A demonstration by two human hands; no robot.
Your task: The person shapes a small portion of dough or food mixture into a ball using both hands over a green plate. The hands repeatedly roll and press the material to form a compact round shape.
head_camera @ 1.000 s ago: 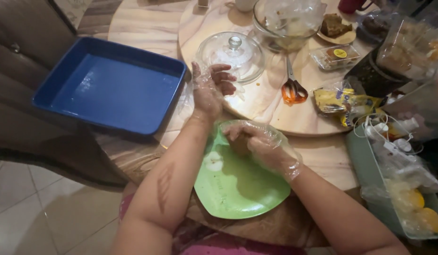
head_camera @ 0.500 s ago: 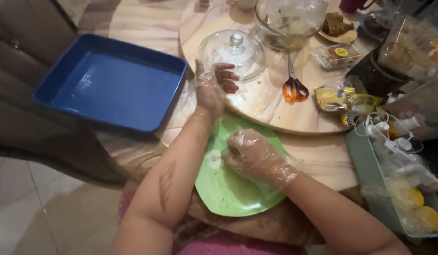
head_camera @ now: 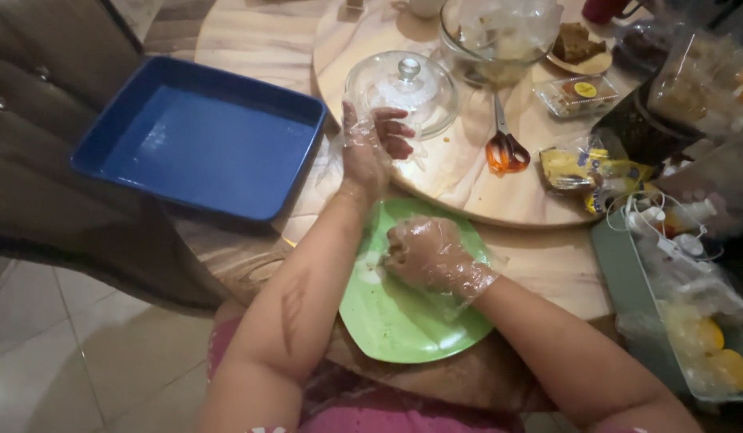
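Fingers (head_camera: 403, 240) of the right hand (head_camera: 431, 256), in a thin clear glove, are curled shut over something small pressed against the green plate (head_camera: 403, 329); what they enclose cannot be told. Plate sits at the near edge of the desk (head_camera: 548, 265). Left hand (head_camera: 371, 148), also gloved, is raised just beyond the plate, fingers loosely spread, gripping nothing. Judgement: shaping or pressing food on the plate is in hand. Next move calls for steady downward pressure without sliding the plate. Blue tray (head_camera: 203, 140) lies left; glass dome (head_camera: 401, 88) and scissors (head_camera: 506, 144) lie farther off.
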